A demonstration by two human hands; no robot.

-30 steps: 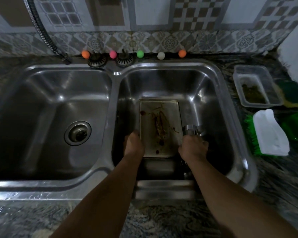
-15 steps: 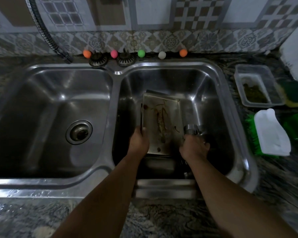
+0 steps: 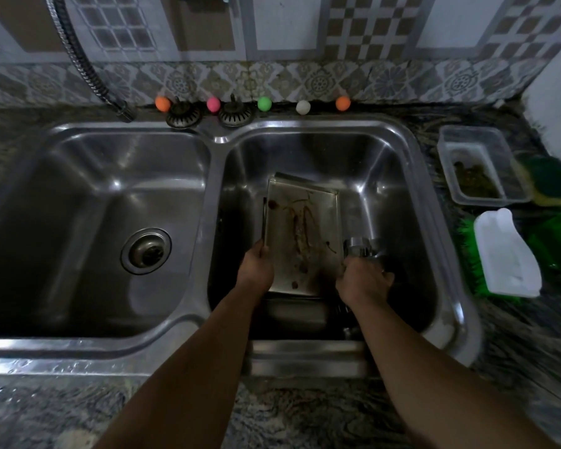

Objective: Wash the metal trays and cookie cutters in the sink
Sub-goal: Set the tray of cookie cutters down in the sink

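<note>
A: Where's the tray (image 3: 302,234)?
B: In the right basin (image 3: 399,176) of the sink, tilted, stained side up, with brown streaks down its middle. Another tray edge (image 3: 292,178) shows just behind its far end, and more metal lies under its near end.

A: Who has hold of it?
B: The left hand (image 3: 256,270) grips its left rim, thumb over the edge, fingers curled beneath. The right hand (image 3: 363,280) is at the tray's right near corner, fingers bent downward. Whether they grip the tray or something below it, I cannot tell.

A: And the cutters?
B: One shiny round cutter (image 3: 358,247) sits just beyond the right hand's knuckles, beside the tray's right edge. It looks close to the fingers, but I can't tell if they touch.

A: The left basin (image 3: 78,196)?
B: Just its drain (image 3: 145,251).

A: Anything on the bench (image 3: 515,351)?
B: To the right of the sink, a clear tub (image 3: 480,166) with greenish bits, a green-and-yellow sponge (image 3: 551,181) beside it, and a white-backed brush (image 3: 506,254) with green bristles nearer. Along the back rim sit two strainers (image 3: 182,117) and five small coloured balls (image 3: 264,103). A metal hose (image 3: 81,59) runs down at the upper left.
</note>
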